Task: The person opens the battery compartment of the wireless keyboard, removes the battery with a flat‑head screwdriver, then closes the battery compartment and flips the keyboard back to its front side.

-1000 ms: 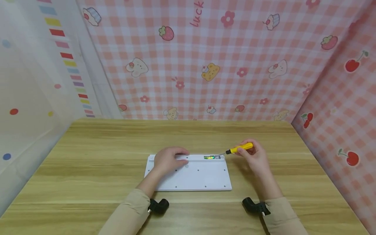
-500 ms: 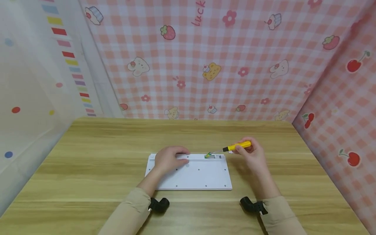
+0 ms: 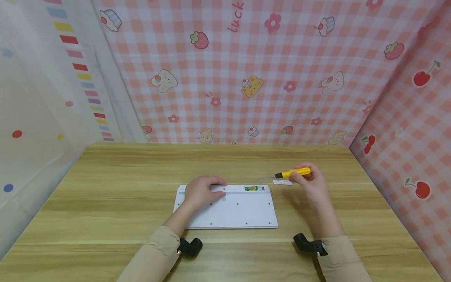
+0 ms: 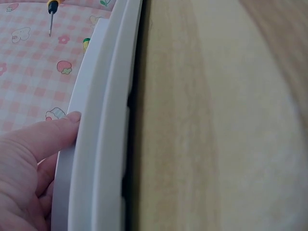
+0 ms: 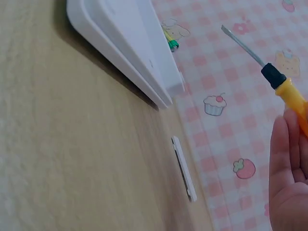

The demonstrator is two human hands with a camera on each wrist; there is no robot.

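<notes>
A white keyboard point(image 3: 232, 213) lies face down on the table, its raised ridge along the far side. My left hand point(image 3: 202, 192) grips that ridge left of the middle, thumb on the near side and fingers behind; the left wrist view shows the thumb point(image 4: 57, 132) against it. In the open compartment at the ridge's right end sits a green and yellow battery point(image 3: 251, 188). Past the keyboard's far right corner, my right hand point(image 3: 311, 186) holds a yellow-handled screwdriver point(image 3: 299, 172) above the table. Its flat tip points left, apart from the battery.
A small white battery cover point(image 3: 282, 182) lies on the wooden table point(image 3: 123, 176), just right of the keyboard and below the screwdriver. Patterned cloth walls point(image 3: 225, 98) stand behind the table and at both sides. A black wrist camera point(image 3: 310, 244) sits on each sleeve.
The screwdriver tip worked at the battery, which stood tilted half a second ago and now lies flat in the compartment. My right hand has drawn back rightward, uncovering the cover. The left hand stays put.
</notes>
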